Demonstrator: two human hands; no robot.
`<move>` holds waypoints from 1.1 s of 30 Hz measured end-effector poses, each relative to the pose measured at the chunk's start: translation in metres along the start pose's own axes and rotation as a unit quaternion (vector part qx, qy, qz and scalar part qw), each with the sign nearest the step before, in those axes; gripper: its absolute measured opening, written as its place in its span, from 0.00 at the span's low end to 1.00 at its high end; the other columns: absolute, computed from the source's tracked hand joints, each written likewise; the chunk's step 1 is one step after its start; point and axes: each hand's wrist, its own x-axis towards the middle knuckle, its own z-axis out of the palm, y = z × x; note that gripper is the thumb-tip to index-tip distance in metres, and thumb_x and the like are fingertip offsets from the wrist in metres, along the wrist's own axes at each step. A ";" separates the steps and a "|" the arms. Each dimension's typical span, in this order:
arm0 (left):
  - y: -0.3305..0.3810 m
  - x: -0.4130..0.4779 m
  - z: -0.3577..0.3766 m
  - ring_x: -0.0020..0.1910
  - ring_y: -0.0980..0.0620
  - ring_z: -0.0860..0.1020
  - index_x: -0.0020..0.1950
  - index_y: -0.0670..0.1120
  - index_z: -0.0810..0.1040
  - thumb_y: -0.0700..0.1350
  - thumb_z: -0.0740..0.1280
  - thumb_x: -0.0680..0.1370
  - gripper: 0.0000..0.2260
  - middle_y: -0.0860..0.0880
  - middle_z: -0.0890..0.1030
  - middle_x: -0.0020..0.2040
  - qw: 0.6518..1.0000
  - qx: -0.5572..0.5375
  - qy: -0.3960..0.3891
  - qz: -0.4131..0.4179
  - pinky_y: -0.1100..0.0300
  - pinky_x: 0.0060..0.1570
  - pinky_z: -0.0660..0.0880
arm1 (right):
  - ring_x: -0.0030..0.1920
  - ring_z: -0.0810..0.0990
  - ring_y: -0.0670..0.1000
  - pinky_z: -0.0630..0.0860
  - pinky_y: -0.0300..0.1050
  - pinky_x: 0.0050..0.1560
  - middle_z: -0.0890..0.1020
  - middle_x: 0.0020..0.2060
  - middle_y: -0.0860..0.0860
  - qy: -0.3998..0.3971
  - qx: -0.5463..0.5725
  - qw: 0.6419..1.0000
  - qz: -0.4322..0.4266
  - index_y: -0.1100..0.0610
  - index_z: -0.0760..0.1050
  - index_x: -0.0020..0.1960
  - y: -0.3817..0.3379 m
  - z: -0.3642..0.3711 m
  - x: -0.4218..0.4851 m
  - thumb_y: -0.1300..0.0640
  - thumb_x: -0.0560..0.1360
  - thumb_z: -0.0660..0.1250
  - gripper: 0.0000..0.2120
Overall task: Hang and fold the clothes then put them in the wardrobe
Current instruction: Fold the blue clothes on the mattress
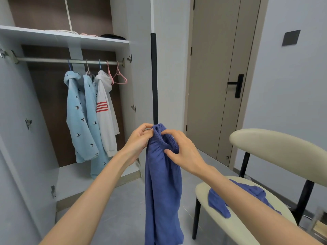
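Observation:
A pair of blue trousers [162, 188] hangs straight down in front of me, held by its elastic waistband. My left hand [139, 138] pinches the left end of the waistband. My right hand [184, 152] grips the bunched waistband from the right. A second blue garment [219, 202] lies crumpled on the seat of a cream chair [276, 144] at the right. The open wardrobe [53, 39] stands at the left. On its rail [44, 59] hang two light blue bird-print tops [79, 117] and a white top with red stripes [106, 121].
An empty pink hanger [120, 78] hangs at the rail's right end. Folded items [88, 34] lie on the upper shelf. The wardrobe door's dark edge [154, 76] stands just behind my hands. A beige room door [217, 76] is shut behind the chair.

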 end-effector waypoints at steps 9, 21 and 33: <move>0.004 -0.002 0.003 0.43 0.60 0.82 0.51 0.48 0.76 0.41 0.59 0.81 0.07 0.56 0.84 0.41 1.000 -0.003 0.006 0.005 0.68 0.41 0.77 | 0.55 0.75 0.47 0.75 0.48 0.53 0.72 0.60 0.42 -0.001 -0.010 1.000 0.004 0.37 0.62 0.68 -0.003 -0.001 -0.002 0.58 0.72 0.65 0.29; 0.011 0.002 0.001 0.44 0.55 0.81 0.51 0.51 0.77 0.44 0.59 0.82 0.07 0.51 0.83 0.44 1.000 0.002 0.022 -0.002 0.65 0.38 0.76 | 0.45 0.73 0.50 0.71 0.49 0.48 0.69 0.50 0.45 -0.139 -0.159 0.977 0.036 0.43 0.71 0.55 0.009 -0.002 -0.005 0.46 0.74 0.63 0.10; 0.008 0.001 0.008 0.47 0.55 0.82 0.51 0.49 0.76 0.42 0.60 0.81 0.06 0.51 0.83 0.45 1.000 0.016 -0.016 0.014 0.64 0.45 0.77 | 0.50 0.65 0.54 0.67 0.51 0.51 0.66 0.50 0.48 -0.188 -0.223 0.955 0.051 0.49 0.73 0.54 -0.010 0.006 -0.001 0.45 0.75 0.61 0.11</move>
